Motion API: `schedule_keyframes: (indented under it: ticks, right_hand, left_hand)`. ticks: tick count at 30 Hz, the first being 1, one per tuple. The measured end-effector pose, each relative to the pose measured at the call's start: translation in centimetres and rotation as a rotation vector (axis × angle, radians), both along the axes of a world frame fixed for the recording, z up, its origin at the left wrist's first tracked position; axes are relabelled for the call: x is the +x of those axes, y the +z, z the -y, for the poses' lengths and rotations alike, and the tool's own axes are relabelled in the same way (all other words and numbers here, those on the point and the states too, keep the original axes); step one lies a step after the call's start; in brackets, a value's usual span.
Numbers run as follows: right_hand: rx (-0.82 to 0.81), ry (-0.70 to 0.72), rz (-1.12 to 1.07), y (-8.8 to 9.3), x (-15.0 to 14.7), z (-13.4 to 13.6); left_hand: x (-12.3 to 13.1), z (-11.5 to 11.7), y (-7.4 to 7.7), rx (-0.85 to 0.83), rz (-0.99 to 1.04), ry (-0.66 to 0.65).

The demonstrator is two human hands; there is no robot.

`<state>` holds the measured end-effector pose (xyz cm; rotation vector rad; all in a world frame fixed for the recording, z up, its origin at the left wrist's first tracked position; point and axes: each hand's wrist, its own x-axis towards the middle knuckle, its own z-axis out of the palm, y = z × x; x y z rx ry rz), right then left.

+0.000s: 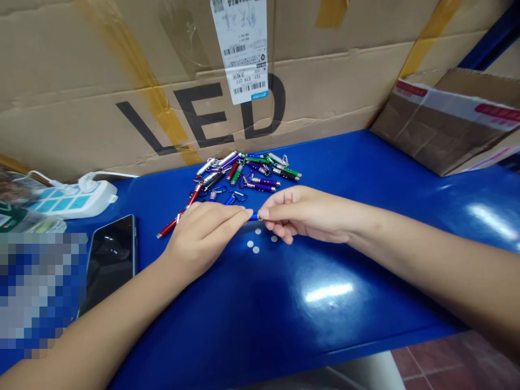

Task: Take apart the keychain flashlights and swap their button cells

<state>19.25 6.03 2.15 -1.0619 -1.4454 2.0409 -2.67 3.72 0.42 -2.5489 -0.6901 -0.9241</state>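
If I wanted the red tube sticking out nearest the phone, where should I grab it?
I'd pinch the red tube just behind its silver tip, coming from above on the side of the phone. It's slim and lies flat, with that end sticking out, while the left hand crowds its other end.

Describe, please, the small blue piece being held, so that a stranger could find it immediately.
Find the large cardboard box marked LED, then the blue table in front of it. Nearer than the pile of shiny coloured tubes, the left hand and the right hand meet, pinching the small blue piece. Other blue tubes lie in the pile; only this piece is held between the hands.
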Motion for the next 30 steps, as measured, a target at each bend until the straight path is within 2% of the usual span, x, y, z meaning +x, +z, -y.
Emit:
schedule_keyframes:
  ticks: [1,3,6,8,9,11,15,17,19,21,22,24,26,30]
  right_hand:
    - [0.007,0.008,0.008,0.1,0.1,0.0]
    - [0.149,-0.002,0.069,0.3,0.2,0.1]
    - [0.557,-0.03,0.223,0.4,0.4,0.2]
    - [0.857,-0.009,0.306,0.4,0.5,0.3]
    - [0.981,0.005,0.328,0.4,0.5,0.4]
    - [1.126,0.02,0.343,0.3,0.4,0.5]
    - [1.151,0.0,0.357,0.2,0.1,0.6]
    - [1.119,0.032,0.377,0.5,0.4,0.3]
    - [1.112,0.088,0.462,0.9,1.3,-0.3]
    - [1.178,0.053,0.718,1.3,2.7,-1.1]
    - [1.204,0.087,0.894,1.4,3.4,-1.6]
    - [1.195,0.245,1.152,1.3,4.7,-2.5]
    - [1.131,0.307,1.227,1.0,5.4,-3.1]
    - [1.099,0.349,1.15,0.4,5.2,-3.4]
  left_hand:
    - [0.0,0.0,0.1,-0.008,0.0,0.002]
    - [0.3,0.2,0.3,-0.133,0.038,0.073]
    - [0.8,0.2,0.8,-0.604,0.138,0.208]
    - [1.0,0.1,1.1,-0.856,0.151,0.202]
    - [1.0,0.0,1.3,-0.893,0.149,0.189]
    - [0.9,-0.1,1.5,-0.82,0.124,0.19]
    - [0.6,-0.1,1.4,-0.551,0.046,0.191]
    - [0.5,-0.1,1.2,-0.516,0.022,0.197]
    - [0.6,0.0,0.9,-0.583,0.022,0.228]
    - [0.6,0.0,0.6,-0.69,0.048,0.255]
    - [0.6,-0.1,0.4,-0.735,0.068,0.259]
    - [0.6,-0.1,0.0,-0.788,0.107,0.246]
    - [0.6,-0.1,-0.3,-0.81,0.128,0.23]
    - [0.5,0.0,-0.5,-0.799,0.102,0.249]
